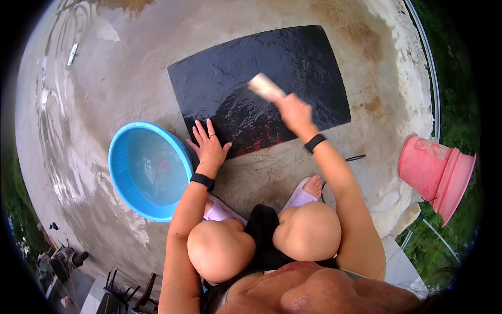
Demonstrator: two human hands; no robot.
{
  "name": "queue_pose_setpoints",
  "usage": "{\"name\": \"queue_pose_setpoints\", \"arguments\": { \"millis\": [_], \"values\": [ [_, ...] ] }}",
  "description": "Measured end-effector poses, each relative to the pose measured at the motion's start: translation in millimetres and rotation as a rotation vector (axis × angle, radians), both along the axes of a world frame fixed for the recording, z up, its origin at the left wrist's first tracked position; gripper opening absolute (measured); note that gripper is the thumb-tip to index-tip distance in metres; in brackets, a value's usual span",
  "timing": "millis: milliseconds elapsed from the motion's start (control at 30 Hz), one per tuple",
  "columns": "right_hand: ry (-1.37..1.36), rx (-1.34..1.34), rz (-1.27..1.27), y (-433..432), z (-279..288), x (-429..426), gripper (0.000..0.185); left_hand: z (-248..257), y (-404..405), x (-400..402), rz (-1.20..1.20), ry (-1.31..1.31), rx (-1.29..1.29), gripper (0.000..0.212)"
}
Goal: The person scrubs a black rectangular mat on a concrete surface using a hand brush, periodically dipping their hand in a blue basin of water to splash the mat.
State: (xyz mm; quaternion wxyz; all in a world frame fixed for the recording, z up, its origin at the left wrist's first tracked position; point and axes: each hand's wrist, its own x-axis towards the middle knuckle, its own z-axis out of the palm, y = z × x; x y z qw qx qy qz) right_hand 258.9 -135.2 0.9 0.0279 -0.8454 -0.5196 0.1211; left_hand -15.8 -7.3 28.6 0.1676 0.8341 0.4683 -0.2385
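A wet, dark mat (274, 59) lies flat on the concrete floor, with reddish patches along its near edge. My left hand (210, 148) rests palm down on the mat's near left corner, fingers spread, holding nothing. In my right hand (297, 113) is a pale brush (266, 87), blurred by motion, over the middle of the mat. Its bristle side is hard to make out. Left of my left hand stands a light blue plastic basin (117, 176) with cloudy water (159, 168) in it.
A pink plastic pot (425, 168) lies tipped at the right, near a metal rail (434, 78) and the floor's rough edge. A thin dark cord (355, 158) is close to my right foot. Dark chairs (117, 292) stand behind me at lower left. Wet streaks cover the concrete (78, 129).
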Motion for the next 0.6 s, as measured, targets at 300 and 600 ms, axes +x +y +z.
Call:
{"name": "queue_pose_setpoints", "arguments": {
  "millis": [300,600],
  "values": [
    [-0.088,-0.015,-0.277,37.5,18.7,64.1,0.027,-38.6,2.5,-10.0,-0.096,0.039,0.193,0.125],
    [0.095,0.097,0.231,120.2,-9.4,-44.8,0.057,-39.0,2.1,-20.1,-0.122,0.045,0.202,0.124]
  ]
}}
